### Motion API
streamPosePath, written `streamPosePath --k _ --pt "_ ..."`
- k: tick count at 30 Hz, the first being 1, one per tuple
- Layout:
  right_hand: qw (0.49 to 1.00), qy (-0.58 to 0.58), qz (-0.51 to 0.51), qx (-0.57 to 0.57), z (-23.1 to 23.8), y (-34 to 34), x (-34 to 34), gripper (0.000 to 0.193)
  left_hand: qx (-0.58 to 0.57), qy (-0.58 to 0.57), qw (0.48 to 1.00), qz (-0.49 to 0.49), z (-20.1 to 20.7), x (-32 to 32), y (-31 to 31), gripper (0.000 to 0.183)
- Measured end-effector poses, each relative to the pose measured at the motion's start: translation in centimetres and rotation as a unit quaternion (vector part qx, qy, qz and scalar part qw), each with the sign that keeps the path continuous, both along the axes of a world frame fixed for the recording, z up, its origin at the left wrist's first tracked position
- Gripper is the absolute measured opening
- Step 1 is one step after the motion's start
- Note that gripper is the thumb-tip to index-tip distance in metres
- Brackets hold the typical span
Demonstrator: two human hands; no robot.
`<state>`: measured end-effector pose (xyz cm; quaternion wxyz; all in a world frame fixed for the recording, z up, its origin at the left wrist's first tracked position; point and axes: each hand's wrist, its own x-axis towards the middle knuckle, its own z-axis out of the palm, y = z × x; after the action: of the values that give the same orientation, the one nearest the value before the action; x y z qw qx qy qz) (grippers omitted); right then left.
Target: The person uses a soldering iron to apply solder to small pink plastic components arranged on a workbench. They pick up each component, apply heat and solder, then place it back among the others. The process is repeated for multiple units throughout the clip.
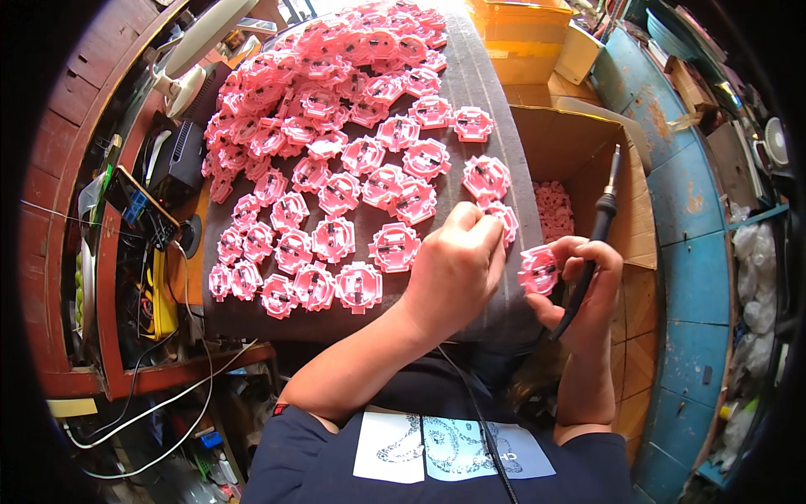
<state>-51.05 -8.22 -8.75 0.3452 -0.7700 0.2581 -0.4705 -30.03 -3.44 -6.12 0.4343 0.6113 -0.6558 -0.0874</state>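
Note:
My right hand is closed round a black-handled soldering iron, its metal tip pointing up and away from me. Between that hand's thumb and fingertips is a pink plastic part with small dark pieces in it. My left hand is closed, knuckles up, over the right side of the dark work surface; its fingertips are hidden. Right beside its fingers lies another pink part, partly covered, and whether they touch it I cannot tell. Several similar pink parts lie in loose rows to the left.
A large heap of pink parts covers the far left of the dark cloth-covered surface. An open cardboard box stands to the right, with pink parts inside. A phone leans at the left. A thin black cable crosses my shirt.

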Motion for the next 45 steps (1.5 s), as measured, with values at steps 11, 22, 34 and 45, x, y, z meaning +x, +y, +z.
streamPosePath --k 11,22,34,45 --pt "0.972 0.098 0.124 -0.172 2.7 -0.9 2.8 0.046 0.001 0.009 0.993 -0.120 0.0 1.7 5.9 0.048" --pt "0.972 0.029 0.032 -0.229 0.3 2.3 4.0 0.049 -0.019 0.000 0.994 -0.112 -0.1 0.9 5.5 0.044" --pt "0.998 -0.062 -0.005 0.023 -1.8 4.2 4.0 0.045 0.012 0.011 0.995 -0.102 0.2 0.9 4.8 0.024" --pt "0.970 0.037 -0.007 -0.239 0.0 3.4 3.8 0.045 -0.003 0.028 0.995 -0.093 0.1 0.9 4.6 0.020"
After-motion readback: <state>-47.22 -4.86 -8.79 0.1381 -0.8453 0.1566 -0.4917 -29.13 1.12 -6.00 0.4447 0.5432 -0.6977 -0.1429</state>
